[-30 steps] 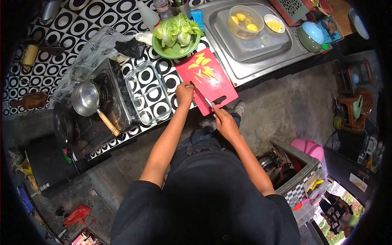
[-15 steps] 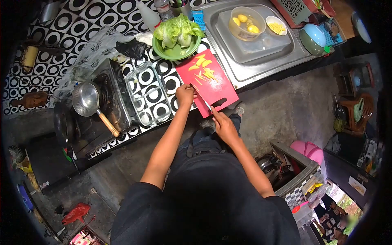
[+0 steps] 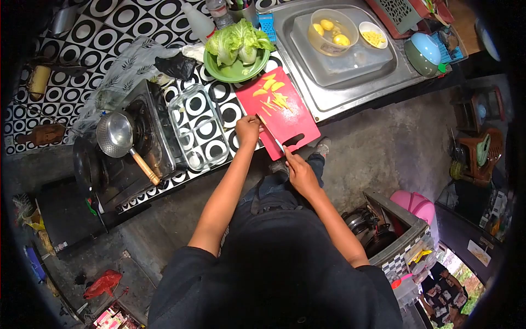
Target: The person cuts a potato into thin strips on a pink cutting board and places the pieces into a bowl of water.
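Note:
A red cutting board (image 3: 296, 123) lies at the counter's front edge. On it are yellow potato wedges (image 3: 268, 85) and thin potato strips (image 3: 279, 102). My right hand (image 3: 302, 174) is closed around the handle of a knife (image 3: 279, 144), its blade slanting up and left across the board toward my left fingers. At the board's left edge, my left hand (image 3: 248, 131) has its fingers bent and pressed together near the blade tip; what they pinch is hidden. Just beyond the board stands a green bowl (image 3: 239, 74) of leafy cabbage (image 3: 236, 45).
A glass dish (image 3: 198, 129) stands left of the board, beside a stove (image 3: 148, 118) with a strainer (image 3: 118, 133) on it. Right, on the sink (image 3: 323, 111), are a water-filled tub (image 3: 333, 50) of peeled potatoes and a small white bowl (image 3: 382, 43) of cut pieces.
The view has shifted very slightly. Both hands, the knife and the pieces on the board look nearly unmoved.

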Motion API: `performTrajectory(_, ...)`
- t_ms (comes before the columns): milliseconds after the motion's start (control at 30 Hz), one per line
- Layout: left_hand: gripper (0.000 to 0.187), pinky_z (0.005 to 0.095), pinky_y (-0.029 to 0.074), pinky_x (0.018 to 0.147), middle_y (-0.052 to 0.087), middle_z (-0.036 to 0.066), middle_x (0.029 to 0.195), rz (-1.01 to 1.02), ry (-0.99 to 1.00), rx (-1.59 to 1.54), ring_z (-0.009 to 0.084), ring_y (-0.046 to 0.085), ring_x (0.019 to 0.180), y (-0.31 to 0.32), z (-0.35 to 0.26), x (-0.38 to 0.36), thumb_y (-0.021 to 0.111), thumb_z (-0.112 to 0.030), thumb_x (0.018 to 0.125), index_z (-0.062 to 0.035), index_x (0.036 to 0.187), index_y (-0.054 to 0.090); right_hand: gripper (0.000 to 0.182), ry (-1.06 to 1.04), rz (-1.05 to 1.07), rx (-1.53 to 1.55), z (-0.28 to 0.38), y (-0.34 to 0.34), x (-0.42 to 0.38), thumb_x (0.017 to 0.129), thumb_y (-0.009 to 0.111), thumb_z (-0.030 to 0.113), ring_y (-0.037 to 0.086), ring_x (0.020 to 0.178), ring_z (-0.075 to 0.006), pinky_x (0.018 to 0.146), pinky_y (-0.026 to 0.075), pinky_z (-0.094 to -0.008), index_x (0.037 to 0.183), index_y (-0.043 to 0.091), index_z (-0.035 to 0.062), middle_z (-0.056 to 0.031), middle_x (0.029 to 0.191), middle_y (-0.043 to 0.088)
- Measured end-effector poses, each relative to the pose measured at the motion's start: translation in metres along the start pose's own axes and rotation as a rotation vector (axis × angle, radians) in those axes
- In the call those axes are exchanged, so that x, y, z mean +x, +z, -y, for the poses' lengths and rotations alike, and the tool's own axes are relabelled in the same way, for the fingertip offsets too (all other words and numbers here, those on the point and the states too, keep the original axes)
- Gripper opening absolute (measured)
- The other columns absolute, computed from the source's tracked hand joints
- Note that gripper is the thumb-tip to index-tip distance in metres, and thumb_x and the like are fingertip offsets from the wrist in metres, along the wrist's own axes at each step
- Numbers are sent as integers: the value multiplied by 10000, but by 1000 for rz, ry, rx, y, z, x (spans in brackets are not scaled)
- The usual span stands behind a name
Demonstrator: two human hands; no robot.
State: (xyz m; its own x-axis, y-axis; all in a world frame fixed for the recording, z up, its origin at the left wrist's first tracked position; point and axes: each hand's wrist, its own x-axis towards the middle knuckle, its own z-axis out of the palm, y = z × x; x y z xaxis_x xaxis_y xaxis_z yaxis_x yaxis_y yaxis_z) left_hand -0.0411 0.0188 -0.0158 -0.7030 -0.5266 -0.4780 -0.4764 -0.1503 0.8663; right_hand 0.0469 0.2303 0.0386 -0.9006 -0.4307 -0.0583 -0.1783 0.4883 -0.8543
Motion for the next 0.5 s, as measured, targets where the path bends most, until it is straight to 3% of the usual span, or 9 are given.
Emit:
performTrajectory(167, 121, 291, 617, 618, 727, 186, 839, 6, 31, -4, 217, 727, 688, -1, 19, 11, 625, 26, 894, 109, 950, 694, 582, 32, -10, -41, 1, 4, -1, 912, 572, -43, 619, 780, -378, 738, 502, -431, 1471, 463, 80, -190, 852, 574)
performTrajectory(267, 119, 280, 607, 620, 728, 180, 835, -9, 26, 14, 207, 723, 687, 0, 15, 8, 638, 19, 885, 103, 943, 699, 554, 86, 92, -87, 1, 9, -3, 974, 521, 57, 635, 866, -442, 762, 508, -511, 1507, 373, 86, -225, 990, 615)
performTrajectory(367, 121, 272, 592, 611, 731, 169, 821, -10, 22, 11, 188, 715, 675, 1, 13, 6, 647, 10, 874, 94, 941, 704, 479, 73, 39, -60, 3, 19, -2, 999, 481, 80, 632, 935, -484, 789, 498, -550, 1457, 357, 16, -290, 1068, 627)
performTrajectory(500, 93, 275, 601, 631, 718, 158, 820, -17, 28, 87, 179, 703, 678, 0, 10, 5, 639, 43, 864, 101, 914, 693, 394, 141, 147, -71, 10, 17, 4, 1011, 455, 90, 623, 971, -516, 815, 493, -573, 1371, 361, -41, -349, 1070, 627)
